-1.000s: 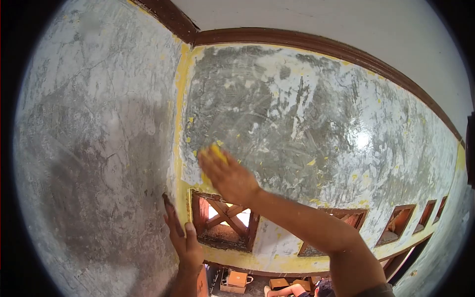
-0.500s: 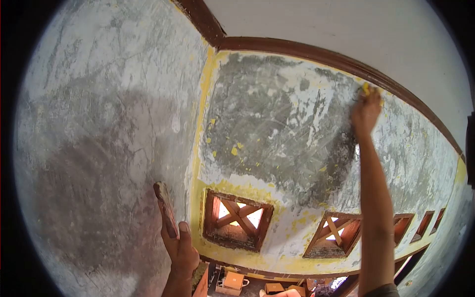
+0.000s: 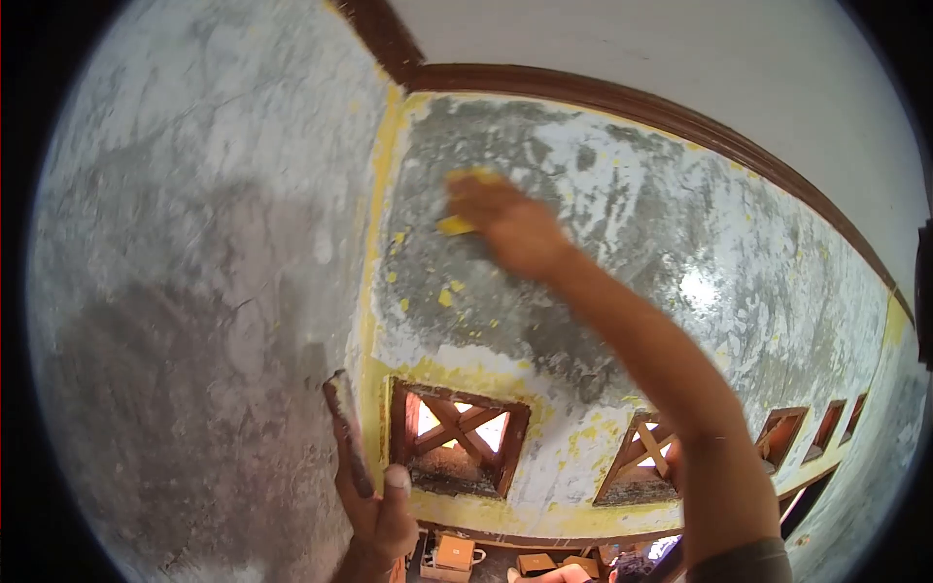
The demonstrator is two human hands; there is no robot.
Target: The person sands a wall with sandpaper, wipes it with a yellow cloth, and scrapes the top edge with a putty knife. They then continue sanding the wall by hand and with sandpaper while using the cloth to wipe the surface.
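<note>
My right hand (image 3: pixel 515 228) reaches up to the upper part of the grey, patchy wall (image 3: pixel 641 272), blurred by motion. Under its fingers is a thin yellow piece that looks like sandpaper (image 3: pixel 455 225), against the wall. Low down near the corner, my left hand (image 3: pixel 381 520) is closed round a narrow, dark, worn tool (image 3: pixel 348 432), perhaps a scraper or brush handle. It points upward, thumb on the near side; the tool's exact kind does not show.
A brown wooden trim (image 3: pixel 583 87) runs beneath the white ceiling (image 3: pixel 680 44). Yellow paint (image 3: pixel 379 223) lines the wall corner. Wooden vents with crossed bars (image 3: pixel 457 437) sit lower in the wall. Below are cardboard boxes (image 3: pixel 455 552) and part of another person (image 3: pixel 554 575).
My right hand has swept left across the wall with the yellow piece, from near the trim on the right. My left hand and its tool have shifted slightly right and down in view.
</note>
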